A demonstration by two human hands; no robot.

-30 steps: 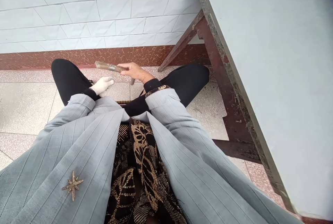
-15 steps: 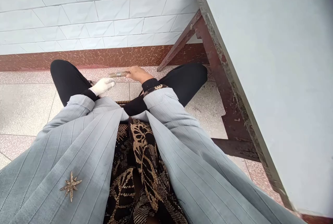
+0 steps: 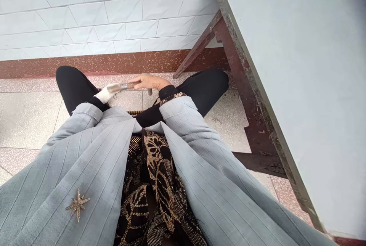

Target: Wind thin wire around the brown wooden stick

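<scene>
One brown tool with a silvery band is held in the right hand, its grip closed around the shaft. Just below that grip shows a brown stub. Left of the grip, the tool's end overlies the white-gloved left hand, whose own closure cannot be told. Half a second earlier, that end showed at the left hand's far edge. Well right of the grip stands a white-topped desk.

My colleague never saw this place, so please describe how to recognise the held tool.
Below the tiled wall, look between the black knees. The bare right hand holds the brown tool, which overlaps the gloved left hand; its silvery band sets it apart.
</scene>
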